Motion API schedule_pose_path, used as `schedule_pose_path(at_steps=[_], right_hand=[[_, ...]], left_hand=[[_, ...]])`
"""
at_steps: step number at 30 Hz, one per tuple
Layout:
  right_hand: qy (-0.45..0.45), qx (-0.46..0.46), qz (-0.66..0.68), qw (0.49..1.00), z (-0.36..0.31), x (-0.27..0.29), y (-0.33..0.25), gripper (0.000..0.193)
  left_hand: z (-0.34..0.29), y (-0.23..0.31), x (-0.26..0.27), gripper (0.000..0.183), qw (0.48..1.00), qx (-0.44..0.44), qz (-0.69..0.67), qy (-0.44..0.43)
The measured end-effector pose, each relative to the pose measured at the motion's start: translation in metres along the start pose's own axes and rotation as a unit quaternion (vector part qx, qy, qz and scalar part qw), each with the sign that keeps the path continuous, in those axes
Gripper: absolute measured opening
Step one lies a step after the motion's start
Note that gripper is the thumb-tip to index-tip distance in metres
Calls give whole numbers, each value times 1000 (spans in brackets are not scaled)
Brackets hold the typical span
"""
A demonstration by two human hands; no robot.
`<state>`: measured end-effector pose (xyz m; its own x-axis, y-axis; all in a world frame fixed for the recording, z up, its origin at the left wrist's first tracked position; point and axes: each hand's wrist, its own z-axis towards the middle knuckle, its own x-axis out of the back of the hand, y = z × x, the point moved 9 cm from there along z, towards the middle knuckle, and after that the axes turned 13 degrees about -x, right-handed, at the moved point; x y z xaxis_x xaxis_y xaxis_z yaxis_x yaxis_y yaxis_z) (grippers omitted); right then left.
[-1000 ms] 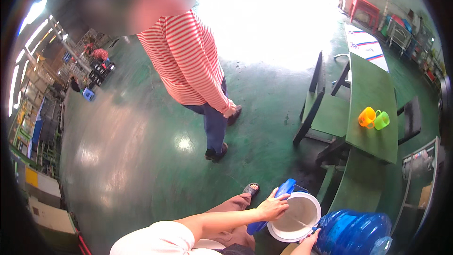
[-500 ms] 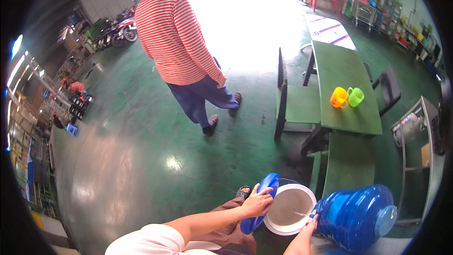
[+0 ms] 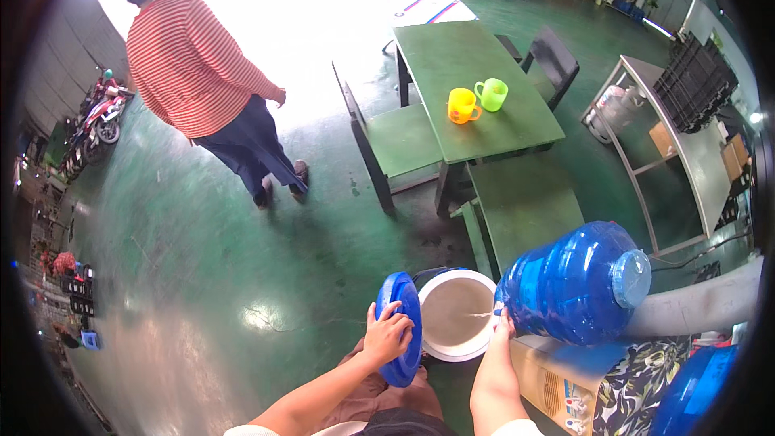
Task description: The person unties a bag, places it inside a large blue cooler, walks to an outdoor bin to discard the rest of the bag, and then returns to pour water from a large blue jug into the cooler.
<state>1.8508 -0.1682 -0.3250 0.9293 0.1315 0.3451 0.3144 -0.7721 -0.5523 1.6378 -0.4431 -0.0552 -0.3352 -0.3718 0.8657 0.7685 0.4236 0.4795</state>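
Note:
My left hand [image 3: 387, 335] grips a round blue lid [image 3: 399, 287], tilted on edge beside a white bucket [image 3: 457, 354]. The bucket stands uncovered, its mouth facing up. A large blue water jug [image 3: 549, 291] lies on its side to the right. At its mouth end, my right hand [image 3: 504, 328] has its fingers closed at the small blue tap [image 3: 498, 311]. A thin stream of water runs from there into the bucket. My right fingers partly cover the tap.
A green table [image 3: 476, 69] holds an orange mug [image 3: 462, 106] and a green mug [image 3: 492, 94]. A green bench [image 3: 525, 202] and chair [image 3: 401, 139] stand near it. Another blue jug [image 3: 698, 396] is at lower right. A person in stripes [image 3: 198, 60] stands ahead left.
My view has swung right, so the table, person and bucket appear further left. The lid, held in my left hand, stands more upright. Water runs from the tap in both frames.

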Motion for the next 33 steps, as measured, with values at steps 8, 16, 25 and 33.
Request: schedule_pose_path(at_steps=[8, 16, 25, 33], right_hand=[[-39, -28, -11, 999, 51, -7, 26, 38], [-27, -21, -16, 999, -1, 5, 19, 27], [-68, -56, -35, 995, -6, -9, 12, 27], [-77, -63, -38, 994, -10, -14, 10, 27]], left_hand=[[-7, -4, 7, 14, 1000, -13, -16, -2], [-15, -13, -9, 10, 1000, 2, -1, 6], [-11, -8, -12, 8, 999, -5, -27, 23], [-11, -8, -12, 8, 999, -7, -41, 17]])
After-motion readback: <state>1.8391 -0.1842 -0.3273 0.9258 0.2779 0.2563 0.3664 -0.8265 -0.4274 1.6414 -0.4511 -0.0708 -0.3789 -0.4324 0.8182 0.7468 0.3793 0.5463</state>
